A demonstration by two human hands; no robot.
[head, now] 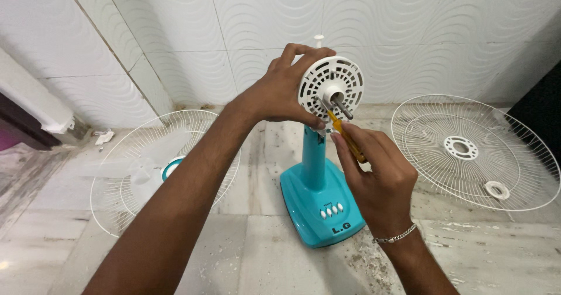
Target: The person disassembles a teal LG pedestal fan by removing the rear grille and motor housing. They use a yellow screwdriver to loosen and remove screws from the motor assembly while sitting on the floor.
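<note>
Two fan guards (pixel 473 149), one screwdriver (pixel 346 134).

A white wire fan guard (pixel 467 149) lies on the marble floor (pixel 245 254) at right, a small white ring (pixel 497 190) on it — another guard (pixel 140 172) lies left, holding pale blades (pixel 125 169).

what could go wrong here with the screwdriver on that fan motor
The yellow screwdriver in the right hand could slip off the white motor housing toward the left hand gripping it. A loosened screw might drop onto the speckled marble floor and be hard to spot.
</note>
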